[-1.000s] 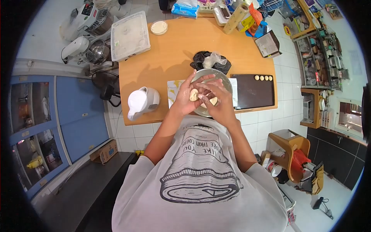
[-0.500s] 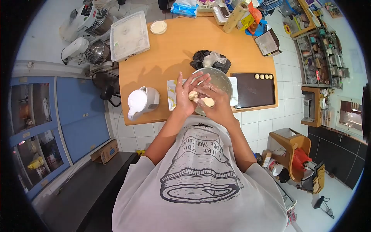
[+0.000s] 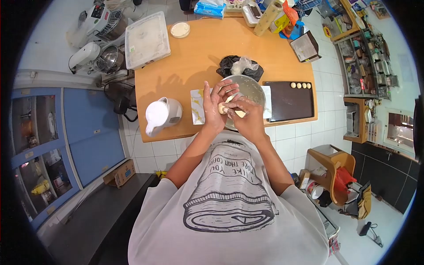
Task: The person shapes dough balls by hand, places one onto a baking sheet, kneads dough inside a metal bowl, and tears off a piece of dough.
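Note:
Over the metal bowl (image 3: 255, 89), my left hand (image 3: 215, 104) is palm up with its fingers spread. A small lump of pale dough (image 3: 221, 108) lies against its palm, by the base of the fingers. My right hand (image 3: 250, 115) is curled over from the other side, its thumb and fingertips pressing on that lump. More pale dough (image 3: 240, 113) shows just under the right fingers; whether it sits in that hand or in the bowl I cannot tell. Floury smears cover the right fingers.
A dark baking tray (image 3: 287, 104) on the right bears a row of several small dough balls (image 3: 300, 85). A white pitcher (image 3: 157, 114) stands to the left. Behind the bowl is a black plastic bag (image 3: 226, 66). Farther back are a lidded plastic box (image 3: 148, 39) and a small round tub (image 3: 180, 30).
My right hand has closed in on my left palm, and its fingertips now cover more of the small dough lump. The tray, pitcher and bowl stay in place.

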Tool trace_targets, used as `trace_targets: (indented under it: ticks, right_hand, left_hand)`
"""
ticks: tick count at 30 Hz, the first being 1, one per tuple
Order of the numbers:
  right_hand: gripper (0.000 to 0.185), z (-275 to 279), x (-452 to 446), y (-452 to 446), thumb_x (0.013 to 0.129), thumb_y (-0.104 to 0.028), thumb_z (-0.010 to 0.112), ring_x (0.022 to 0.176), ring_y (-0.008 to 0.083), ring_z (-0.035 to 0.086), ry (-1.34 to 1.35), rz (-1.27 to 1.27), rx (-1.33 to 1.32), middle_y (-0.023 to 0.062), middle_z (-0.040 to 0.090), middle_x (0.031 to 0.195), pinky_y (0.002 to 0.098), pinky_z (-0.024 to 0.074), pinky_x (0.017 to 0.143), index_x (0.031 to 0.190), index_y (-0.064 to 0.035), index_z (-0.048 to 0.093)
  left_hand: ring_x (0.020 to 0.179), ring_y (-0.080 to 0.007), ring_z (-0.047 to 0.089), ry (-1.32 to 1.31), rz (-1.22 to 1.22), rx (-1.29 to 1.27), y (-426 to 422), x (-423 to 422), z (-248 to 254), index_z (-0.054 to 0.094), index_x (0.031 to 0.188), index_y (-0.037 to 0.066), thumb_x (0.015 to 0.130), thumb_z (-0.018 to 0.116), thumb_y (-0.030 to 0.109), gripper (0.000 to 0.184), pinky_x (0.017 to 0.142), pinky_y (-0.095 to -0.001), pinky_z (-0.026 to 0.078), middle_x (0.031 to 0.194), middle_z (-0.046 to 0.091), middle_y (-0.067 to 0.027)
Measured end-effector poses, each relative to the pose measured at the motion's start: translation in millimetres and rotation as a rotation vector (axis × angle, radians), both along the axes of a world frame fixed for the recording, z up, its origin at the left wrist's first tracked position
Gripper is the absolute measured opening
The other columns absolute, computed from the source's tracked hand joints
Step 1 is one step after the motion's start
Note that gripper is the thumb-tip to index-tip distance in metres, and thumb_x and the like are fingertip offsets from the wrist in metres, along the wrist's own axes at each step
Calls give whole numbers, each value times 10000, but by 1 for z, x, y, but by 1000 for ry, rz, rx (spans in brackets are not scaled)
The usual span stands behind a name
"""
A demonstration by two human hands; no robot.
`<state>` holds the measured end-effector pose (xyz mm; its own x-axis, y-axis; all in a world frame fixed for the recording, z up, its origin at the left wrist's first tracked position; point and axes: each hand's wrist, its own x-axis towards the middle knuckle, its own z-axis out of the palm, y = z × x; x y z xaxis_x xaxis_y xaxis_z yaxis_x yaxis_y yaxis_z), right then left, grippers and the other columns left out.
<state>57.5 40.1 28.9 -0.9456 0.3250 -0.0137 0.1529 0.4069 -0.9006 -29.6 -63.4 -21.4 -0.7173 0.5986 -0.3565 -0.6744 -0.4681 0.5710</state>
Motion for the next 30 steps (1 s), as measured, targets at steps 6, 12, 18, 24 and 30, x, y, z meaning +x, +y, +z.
trace_targets:
  ticks: [6, 12, 18, 24, 30]
  right_hand:
    - [262, -13, -1, 1, 898, 86, 743, 1029, 200, 730, 25, -96, -420, 125, 743, 1094, 346, 613, 862, 1157, 52, 747]
    - [307, -15, 2, -3, 897, 60, 751, 1024, 205, 735, 99, -33, -378, 126, 751, 1107, 348, 609, 873, 1200, 12, 753]
    - [262, -11, 2, 0, 840, 59, 779, 908, 256, 761, 134, -35, 72, 161, 768, 991, 344, 607, 808, 1090, -18, 795]
    - [293, -17, 2, 0, 839, 70, 777, 862, 252, 762, 145, -61, 55, 141, 765, 968, 348, 609, 777, 1118, -20, 792]
    - [315, -8, 1, 6, 862, 34, 784, 949, 262, 764, 159, 30, -149, 157, 765, 1037, 365, 604, 793, 1170, -32, 777]
  left_hand:
    - [1325, -299, 553, -48, -86, 93, -5, -3, 15, 553, 1414, 59, 1055, 292, 727, 802, 1081, -489, 531, 1344, 613, -162]
    - [1329, -306, 563, -11, -74, 64, -4, -2, 2, 581, 1373, 39, 1072, 303, 691, 769, 1097, -488, 515, 1381, 614, -177]
    - [1326, -309, 570, -91, -93, 100, -6, -1, 11, 588, 1361, 31, 1077, 328, 669, 746, 1122, -471, 491, 1374, 621, -173]
    - [1346, -310, 564, -100, -89, 104, -2, -1, 9, 585, 1371, 31, 1079, 355, 650, 721, 1132, -485, 478, 1380, 619, -172]
    - [1354, -317, 565, -177, -22, 146, -2, -4, 0, 574, 1395, 21, 1079, 397, 624, 703, 1123, -487, 488, 1397, 621, -170]
